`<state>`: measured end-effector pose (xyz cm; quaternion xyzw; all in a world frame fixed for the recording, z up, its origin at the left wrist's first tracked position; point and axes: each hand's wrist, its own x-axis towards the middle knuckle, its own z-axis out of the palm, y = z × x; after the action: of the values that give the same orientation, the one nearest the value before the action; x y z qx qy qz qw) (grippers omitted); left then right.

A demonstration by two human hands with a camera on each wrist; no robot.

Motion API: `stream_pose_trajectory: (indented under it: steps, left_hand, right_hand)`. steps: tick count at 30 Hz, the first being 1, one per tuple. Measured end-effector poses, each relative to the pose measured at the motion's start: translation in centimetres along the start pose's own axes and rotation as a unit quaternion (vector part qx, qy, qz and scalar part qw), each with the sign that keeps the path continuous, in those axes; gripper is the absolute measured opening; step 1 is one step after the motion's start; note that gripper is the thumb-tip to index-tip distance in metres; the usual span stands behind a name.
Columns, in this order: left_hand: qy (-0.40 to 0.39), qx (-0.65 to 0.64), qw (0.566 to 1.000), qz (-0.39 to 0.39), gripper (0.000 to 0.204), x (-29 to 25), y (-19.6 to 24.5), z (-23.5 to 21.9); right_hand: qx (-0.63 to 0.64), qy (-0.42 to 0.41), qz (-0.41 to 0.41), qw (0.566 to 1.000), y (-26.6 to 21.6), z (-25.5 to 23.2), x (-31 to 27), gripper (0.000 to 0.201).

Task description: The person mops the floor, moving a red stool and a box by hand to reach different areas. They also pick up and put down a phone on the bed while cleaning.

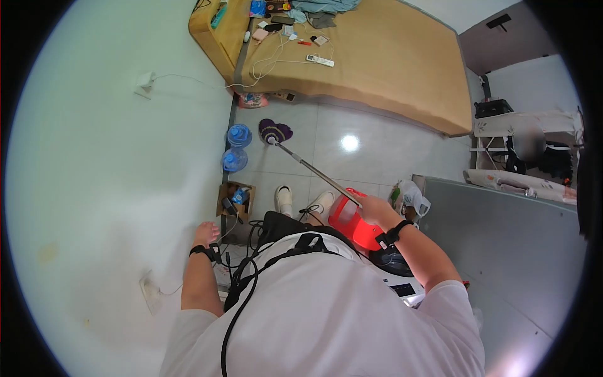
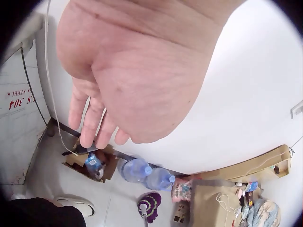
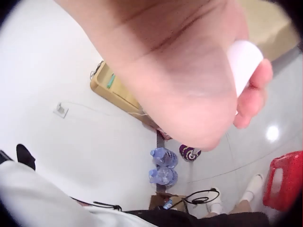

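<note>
My right hand (image 1: 375, 211) grips the metal pole of a mop (image 1: 317, 173), which slants down and away to the left. In the right wrist view its fingers curl round the white handle end (image 3: 244, 64). On the floor ahead lies the purple mop head (image 1: 282, 132), near two blue water jugs (image 1: 235, 159) along the wall. My left hand (image 1: 206, 234) holds nothing and hangs beside the white wall. Its fingers (image 2: 91, 124) look relaxed in the left wrist view, above a cardboard box (image 2: 108, 165).
A bed (image 1: 377, 69) with clutter at its head end spans the far side. Close to my right leg stand a red plastic stool (image 1: 361, 232) and a white bag (image 1: 411, 198). A grey panel (image 1: 502, 245) stands to the right. Black cables (image 1: 251, 276) hang at my front.
</note>
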<state>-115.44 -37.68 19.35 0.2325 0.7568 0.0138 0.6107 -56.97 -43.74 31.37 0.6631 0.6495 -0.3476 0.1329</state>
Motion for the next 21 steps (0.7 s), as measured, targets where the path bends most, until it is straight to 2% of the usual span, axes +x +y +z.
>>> stream_pose_trajectory:
  steps: [2, 4, 7, 9, 10, 11, 13, 16, 19, 21]
  left_hand:
    - [-0.007, -0.013, 1.0, -0.003, 0.03, 1.2, -1.5, -0.5]
    - [-0.033, -0.038, 0.998, -0.048, 0.031, 1.8, -2.7, -0.7]
    - [-0.017, 0.007, 0.999, -0.031, 0.032, 1.5, -4.0, 0.1]
    - [-0.038, -0.007, 0.999, -0.023, 0.032, 1.6, -5.0, 0.2]
    - [-0.056, -0.018, 0.998, -0.016, 0.033, 1.8, -5.1, 0.3]
    - [-0.057, -0.02, 0.998, -0.016, 0.033, 1.9, -4.9, 0.6]
    - [-0.03, -0.022, 0.998, -0.045, 0.033, 1.7, -4.3, 1.1]
    - [-0.028, -0.022, 0.998, -0.052, 0.033, 1.5, -2.9, 1.5]
    - [-0.031, -0.014, 0.998, -0.048, 0.033, 2.0, -1.2, 1.6]
    - [-0.021, 0.007, 0.999, -0.028, 0.034, 1.3, 0.7, 2.1]
  right_hand:
    - [-0.052, -0.043, 0.003, 0.998, -0.8, -1.6, -0.8, 0.048]
    - [-0.075, -0.058, 0.007, 0.995, -0.8, -3.1, -2.5, 0.047]
    - [-0.125, -0.094, 0.019, 0.988, 2.2, -3.3, -4.9, 0.047]
    - [-0.113, -0.111, 0.087, 0.984, 4.9, -3.1, -6.5, 0.046]
    - [-0.105, -0.094, 0.115, 0.983, 6.5, -3.2, -7.5, 0.047]
    - [-0.098, -0.079, 0.143, 0.982, 7.9, -3.6, -8.7, 0.048]
    - [-0.12, -0.111, 0.22, 0.962, 9.9, -4.4, -11.4, 0.044]
    - [-0.157, -0.131, 0.281, 0.938, 15.3, -2.6, -15.1, 0.028]
    - [-0.161, -0.129, 0.327, 0.922, 17.9, -0.8, -18.4, 0.025]
    - [-0.143, -0.113, 0.352, 0.918, 18.0, -0.2, -19.1, 0.027]
